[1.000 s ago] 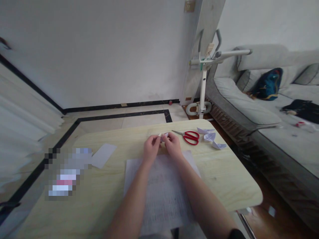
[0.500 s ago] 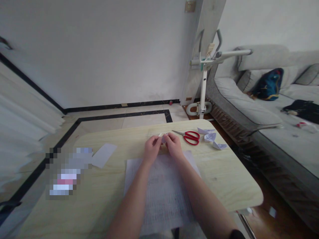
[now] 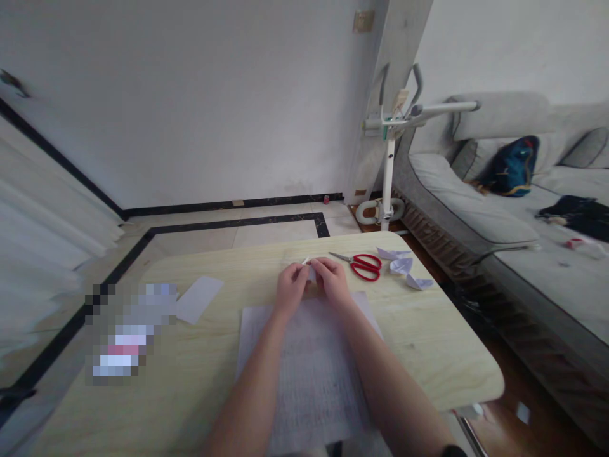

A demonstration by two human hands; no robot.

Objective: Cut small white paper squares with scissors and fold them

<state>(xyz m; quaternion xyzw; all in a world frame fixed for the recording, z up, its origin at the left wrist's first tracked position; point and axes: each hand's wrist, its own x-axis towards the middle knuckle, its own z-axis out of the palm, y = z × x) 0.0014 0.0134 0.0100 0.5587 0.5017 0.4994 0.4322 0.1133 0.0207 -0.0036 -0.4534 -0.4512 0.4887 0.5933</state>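
Note:
Close together above the far part of the table, my left hand (image 3: 291,287) and my right hand (image 3: 332,279) both pinch a small piece of white paper (image 3: 312,273). Fingers cover most of it, so its folds cannot be made out. Under my forearms lies a large printed sheet (image 3: 314,374). Red-handled scissors (image 3: 365,266) rest just right of my right hand, blades pointing left. Beyond them sit several folded paper pieces (image 3: 401,265).
A blank white paper (image 3: 200,298) lies on the left of the wooden table (image 3: 442,355), beside a pixelated patch. A grey sofa (image 3: 476,203) stands to the right, white exercise equipment (image 3: 388,165) behind the table, and a white curtain (image 3: 42,197) hangs at left.
My fingers have shifted slightly around the small paper, the right ones now covering more of it. The view has tilted a little upward; the scissors and other papers stay put.

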